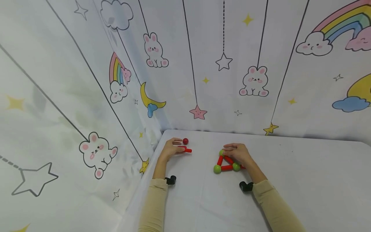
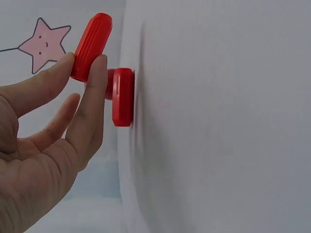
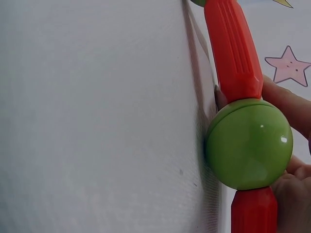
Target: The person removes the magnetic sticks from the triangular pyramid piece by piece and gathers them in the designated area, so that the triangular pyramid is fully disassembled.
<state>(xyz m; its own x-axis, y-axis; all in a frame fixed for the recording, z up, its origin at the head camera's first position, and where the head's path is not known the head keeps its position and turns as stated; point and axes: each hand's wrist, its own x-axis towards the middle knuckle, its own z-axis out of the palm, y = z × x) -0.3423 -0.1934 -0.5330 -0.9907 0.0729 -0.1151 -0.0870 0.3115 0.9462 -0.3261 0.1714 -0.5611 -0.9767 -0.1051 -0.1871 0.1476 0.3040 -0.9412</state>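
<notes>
My left hand point(image 1: 171, 149) pinches a red rod point(image 2: 92, 46) between thumb and fingertips, raised off the table. A second red rod point(image 2: 123, 97) lies behind it, with a red ball point(image 1: 185, 141) close by. On the right, red rods join green balls into a triangle lying on the table. My right hand point(image 1: 239, 153) reaches over it, fingers and thumb at the far green ball point(image 1: 221, 153). The near left ball point(image 1: 217, 169) and near right ball point(image 1: 236, 167) are uncovered. Another red rod point(image 1: 243, 167) sticks out from the near right ball, partly behind my wrist.
A white cloth covers the table point(image 1: 200, 199), whose far edge meets a curtain point(image 1: 179, 64) printed with rabbits, stars and rainbows. The curtain also runs along the left side. Each wrist wears a small black camera mount point(image 1: 246, 186).
</notes>
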